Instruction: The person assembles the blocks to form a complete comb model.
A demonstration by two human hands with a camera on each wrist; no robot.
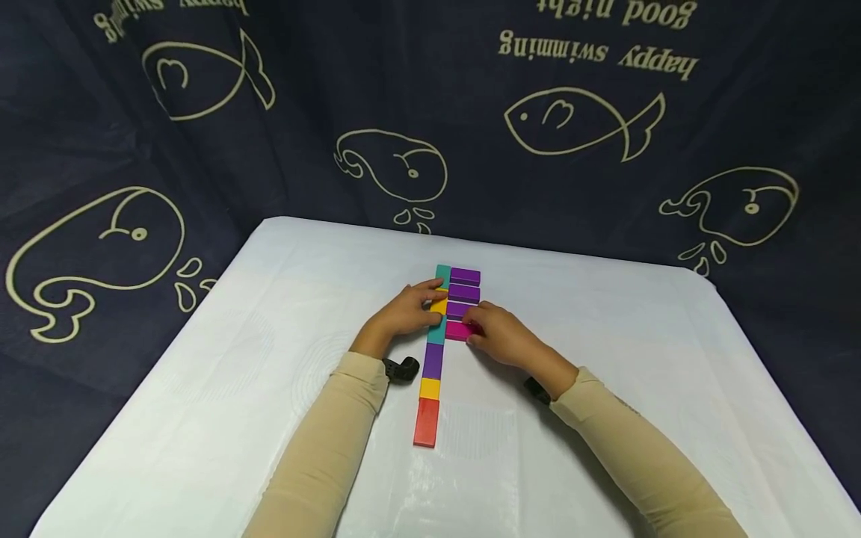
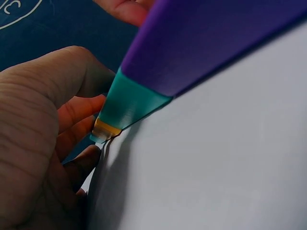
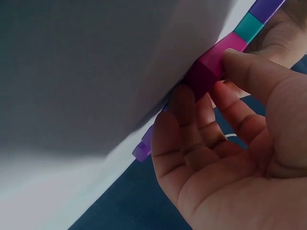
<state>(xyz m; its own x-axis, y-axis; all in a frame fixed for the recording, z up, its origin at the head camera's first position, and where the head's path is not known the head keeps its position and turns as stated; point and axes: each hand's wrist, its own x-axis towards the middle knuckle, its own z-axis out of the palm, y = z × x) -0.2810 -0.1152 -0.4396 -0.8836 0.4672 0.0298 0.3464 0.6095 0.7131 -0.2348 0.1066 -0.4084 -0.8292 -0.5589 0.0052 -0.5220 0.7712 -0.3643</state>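
Observation:
Flat coloured blocks form a long column on the table, with a teal block (image 1: 436, 331), a purple block (image 1: 433, 361) and a red block (image 1: 426, 423) among them. My left hand (image 1: 406, 309) rests along the column's left side, thumb and fingers touching its teal and yellow blocks (image 1: 438, 305). To the right of the column, my right hand (image 1: 506, 334) pinches a magenta block (image 1: 458, 331) between thumb and fingers; the right wrist view shows its end (image 3: 211, 67) in that grip. Above it, several purple blocks (image 1: 464, 293) lie sideways against the column.
A white cloth covers the table (image 1: 222, 418). Behind it hangs a dark blue curtain (image 1: 471, 202) printed with fish and whales. A smaller yellow block (image 1: 430, 388) sits between the purple and red blocks. Black wrist cameras (image 1: 402, 370) are strapped to both wrists.

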